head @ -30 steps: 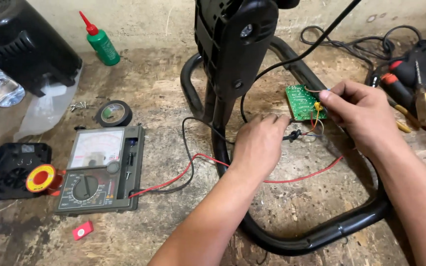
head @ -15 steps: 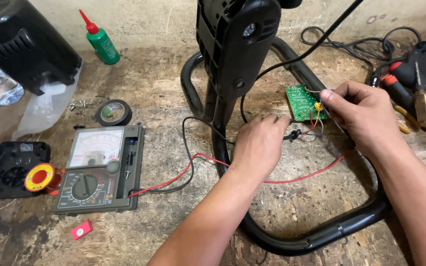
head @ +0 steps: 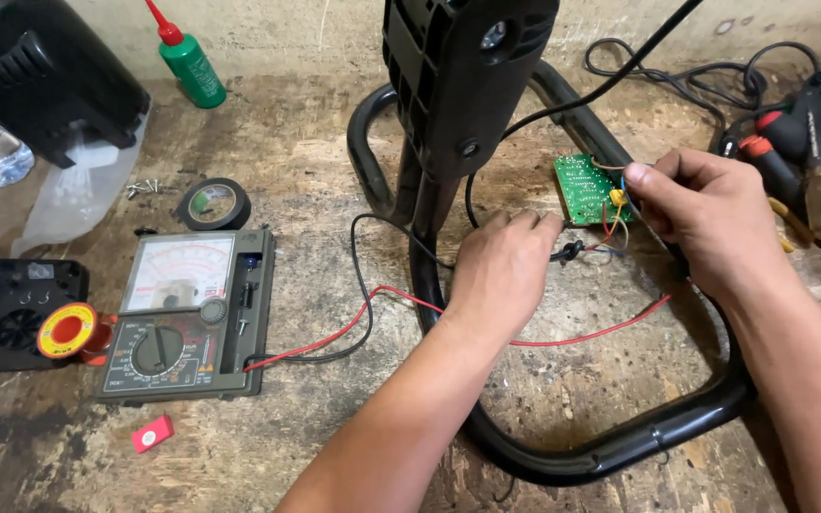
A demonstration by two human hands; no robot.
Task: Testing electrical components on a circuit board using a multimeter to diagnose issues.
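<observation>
Green circuit board (head: 585, 188) between left hand (head: 504, 266), right hand (head: 710, 223).

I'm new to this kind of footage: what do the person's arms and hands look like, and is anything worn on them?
Both are bare. The left hand and right hand wear no gloves, rings, watch or bands that show. Both forearms are uncovered to the picture's edge, with no sleeves in view. No markings or cables are attached to them.

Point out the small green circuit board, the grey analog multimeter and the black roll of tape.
small green circuit board (head: 583, 186), head view, on its bare left half.
grey analog multimeter (head: 179, 273), head view, on its white dial face.
black roll of tape (head: 213, 204), head view, on its top face.
</observation>
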